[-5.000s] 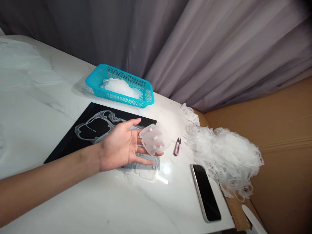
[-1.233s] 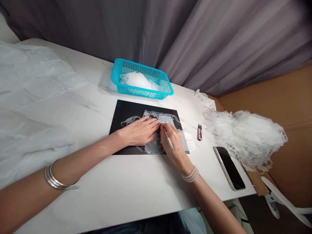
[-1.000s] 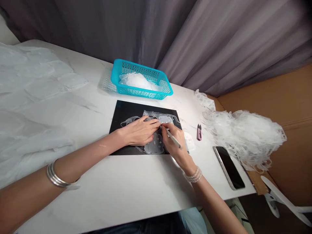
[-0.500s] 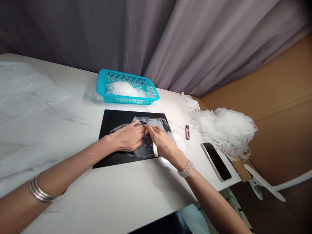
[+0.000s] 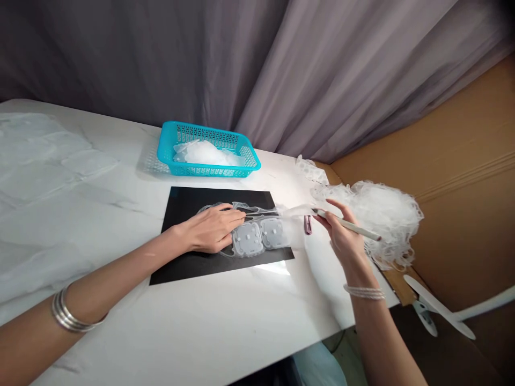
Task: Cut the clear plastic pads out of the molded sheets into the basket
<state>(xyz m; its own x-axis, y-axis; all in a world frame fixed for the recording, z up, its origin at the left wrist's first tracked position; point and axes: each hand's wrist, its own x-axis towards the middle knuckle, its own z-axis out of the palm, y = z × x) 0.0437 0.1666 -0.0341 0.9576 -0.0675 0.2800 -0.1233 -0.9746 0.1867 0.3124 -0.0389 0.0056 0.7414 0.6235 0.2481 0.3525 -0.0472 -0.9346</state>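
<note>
A translucent moulded plastic sheet (image 5: 247, 239) lies on a smooth black mat (image 5: 193, 265), under the flat, open left hand (image 5: 211, 229). The right hand (image 5: 344, 230) grips a slender white stick (image 5: 362, 231).

The head-worn camera looks forward and down from above and behind the person's left hand (image 5: 211, 229) and right hand (image 5: 346, 230), near enough that both forearms run in from the bottom edge. The left fingers (image 5: 235, 214) sit near the frame's centre, with the right fingers (image 5: 333, 206) to their right. Beyond the fingers, the view takes in the far edge of a marble table (image 5: 225, 321) and a grey curtain (image 5: 161, 64); right of the right fingers, a cardboard wall (image 5: 462, 134).
</note>
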